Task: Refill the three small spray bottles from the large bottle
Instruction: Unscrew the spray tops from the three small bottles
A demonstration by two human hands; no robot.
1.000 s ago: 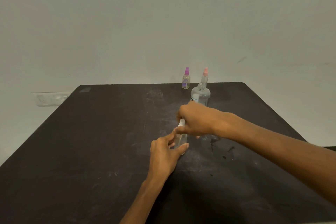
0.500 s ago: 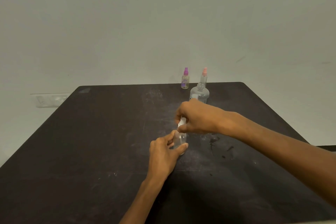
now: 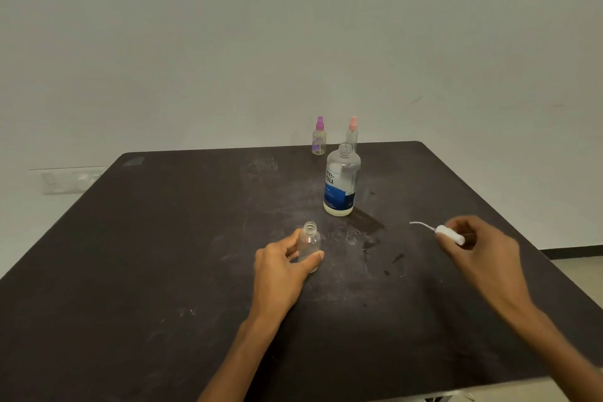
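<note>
clear plastic, the small spray bottle (image 3: 309,243) stands upright and uncapped on the dark table (image 3: 163,254), just in front of and slightly left of the large bottle (image 3: 341,181). the left hand (image 3: 284,266) has its fingers (image 3: 315,258) wrapped around this small bottle's lower body, thumb across the front. the right hand (image 3: 479,248), well to the right of the large bottle and nearer the camera, pinches the white spray cap (image 3: 450,234) between its fingers, the thin dip tube trailing out to the left. the large bottle is open at the neck, with a blue and white label. behind it, at the table's far edge, stand a purple-capped bottle (image 3: 319,136) and a pink-capped bottle (image 3: 352,130).
</note>
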